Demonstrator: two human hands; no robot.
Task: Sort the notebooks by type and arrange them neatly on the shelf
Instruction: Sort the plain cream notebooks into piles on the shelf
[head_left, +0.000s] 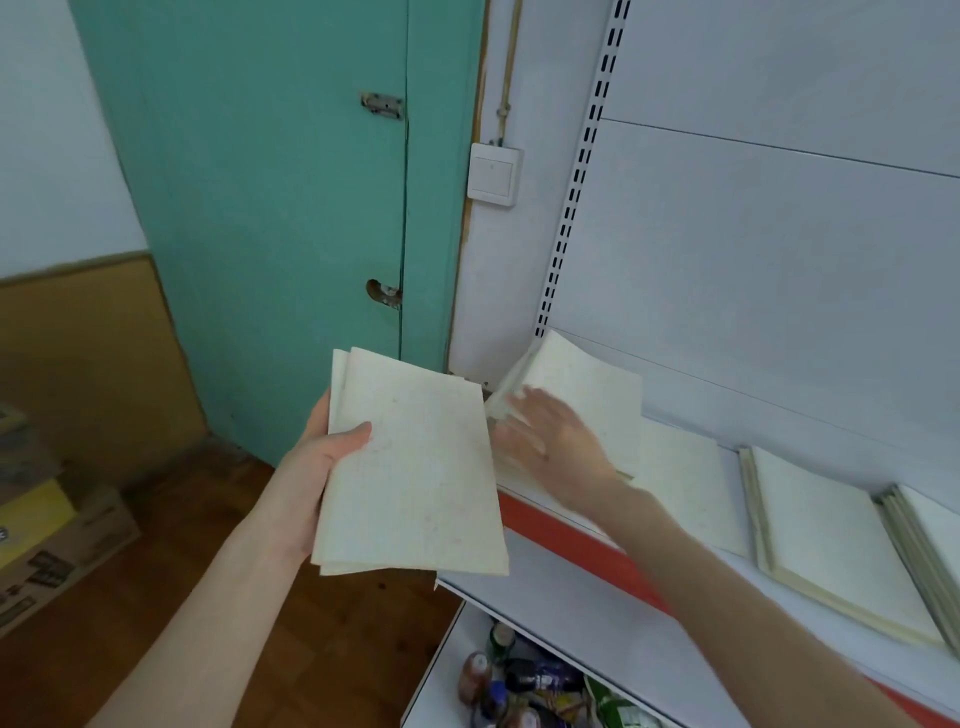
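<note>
Left hand (332, 457) grips notebooks (415, 467); right hand (550, 441) (blurred) spread flat.

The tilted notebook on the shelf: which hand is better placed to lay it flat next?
Probably the right hand: it is at the tilted notebook on the shelf. The left hand holds a stack of notebooks.

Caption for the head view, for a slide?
Left hand holds a stack of cream notebooks while the open right hand reaches to the tilted notebooks at the left end of the shelf.
</note>
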